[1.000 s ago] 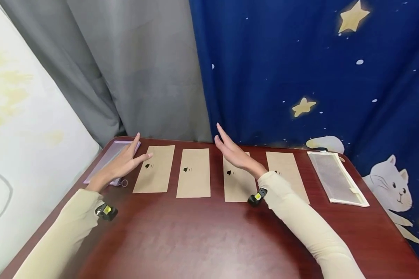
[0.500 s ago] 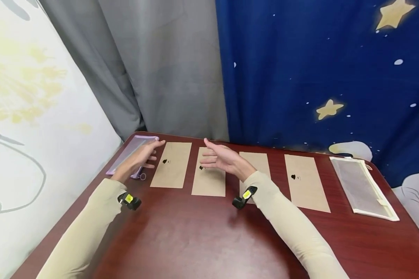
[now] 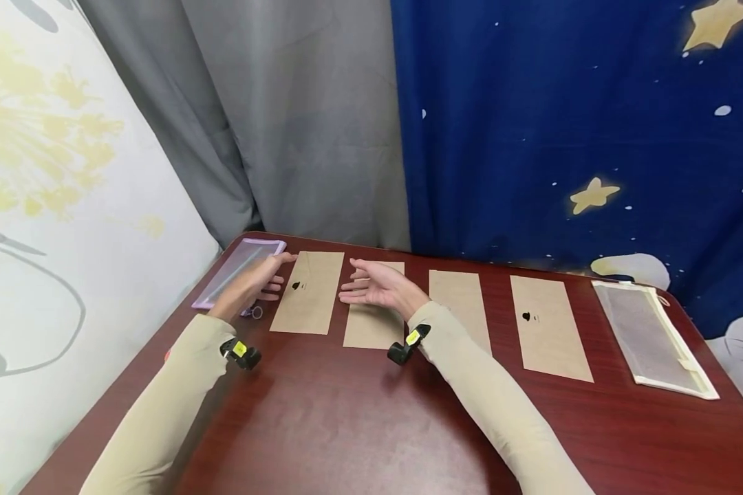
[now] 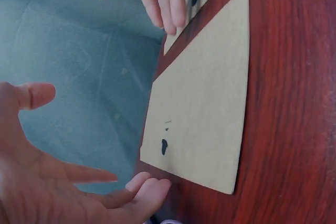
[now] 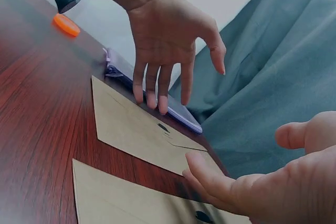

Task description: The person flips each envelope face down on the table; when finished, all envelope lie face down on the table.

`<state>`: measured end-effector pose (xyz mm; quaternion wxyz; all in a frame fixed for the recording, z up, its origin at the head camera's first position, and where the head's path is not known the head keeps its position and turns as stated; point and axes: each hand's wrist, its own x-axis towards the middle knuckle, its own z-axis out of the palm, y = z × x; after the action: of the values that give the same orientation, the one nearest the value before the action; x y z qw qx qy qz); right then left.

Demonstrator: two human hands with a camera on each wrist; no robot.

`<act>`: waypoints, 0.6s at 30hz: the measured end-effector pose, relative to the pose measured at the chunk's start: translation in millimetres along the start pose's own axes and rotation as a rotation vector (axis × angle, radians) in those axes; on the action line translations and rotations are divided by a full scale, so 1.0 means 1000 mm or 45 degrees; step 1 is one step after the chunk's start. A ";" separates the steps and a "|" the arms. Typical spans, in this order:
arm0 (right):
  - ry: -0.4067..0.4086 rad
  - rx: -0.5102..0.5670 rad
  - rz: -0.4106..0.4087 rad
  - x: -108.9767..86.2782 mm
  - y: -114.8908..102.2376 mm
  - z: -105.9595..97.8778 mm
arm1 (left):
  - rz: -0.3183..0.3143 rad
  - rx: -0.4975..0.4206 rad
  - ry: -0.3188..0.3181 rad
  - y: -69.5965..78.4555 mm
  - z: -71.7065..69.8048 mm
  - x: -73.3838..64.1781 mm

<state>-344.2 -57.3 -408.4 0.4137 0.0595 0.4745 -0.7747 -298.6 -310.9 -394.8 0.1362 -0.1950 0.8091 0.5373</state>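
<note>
My left hand (image 3: 256, 280) hovers with loosely bent, parted fingers between the purple-edged mesh zip pouch (image 3: 230, 273) and the leftmost brown paper rectangle (image 3: 309, 299). Over the second paper rectangle (image 3: 371, 333) my right hand (image 3: 380, 285) hangs, palm turned toward the left hand, covering part of that paper. Nothing is held by either one. The left wrist view has the left fingers (image 4: 149, 195) near the end of the first paper, which carries a small black hat print (image 4: 164, 146). In the right wrist view the left hand (image 5: 165, 40) shows its palm, fingers pointing down.
Two more brown papers, a third (image 3: 461, 306) and a fourth (image 3: 551, 330), continue the row rightward. A white-edged mesh zip pouch (image 3: 653, 337) lies at the right end of the dark red table (image 3: 322, 426). An orange round object (image 5: 66, 25) sits near the left edge. Curtains hang behind.
The head view has turned left. My right hand has moved left from above the third paper to the second, its palm turning inward. The left hand's fingers have turned rightward. Pouches and papers stay put.
</note>
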 end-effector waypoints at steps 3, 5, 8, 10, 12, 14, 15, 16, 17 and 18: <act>0.032 0.045 0.018 0.006 0.000 0.001 | -0.035 -0.010 0.029 -0.001 0.004 0.004; 0.050 0.077 0.027 0.009 0.000 0.002 | -0.047 0.006 0.058 -0.001 0.005 0.006; 0.060 0.128 0.038 0.013 0.000 0.004 | -0.073 0.043 0.084 0.001 0.006 0.008; 0.061 0.149 0.050 0.013 -0.001 0.005 | -0.081 0.062 0.100 0.002 0.007 0.008; 0.060 0.154 0.063 0.013 -0.001 0.006 | -0.089 0.081 0.117 0.002 0.008 0.009; 0.064 0.154 0.067 0.013 -0.002 0.007 | -0.092 0.107 0.139 0.003 0.011 0.011; 0.067 0.154 0.067 0.013 -0.002 0.007 | -0.093 0.124 0.150 0.004 0.012 0.012; 0.067 0.149 0.066 0.014 -0.002 0.007 | -0.095 0.142 0.158 0.004 0.013 0.012; 0.066 0.146 0.064 0.015 -0.001 0.007 | -0.104 0.147 0.164 0.004 0.013 0.013; 0.063 0.140 0.061 0.015 -0.001 0.008 | -0.103 0.152 0.164 0.004 0.014 0.014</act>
<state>-352.6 -71.7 -410.6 0.4163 0.1127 0.4398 -0.7877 -312.7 -299.0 -402.3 0.1168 -0.2534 0.8382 0.4686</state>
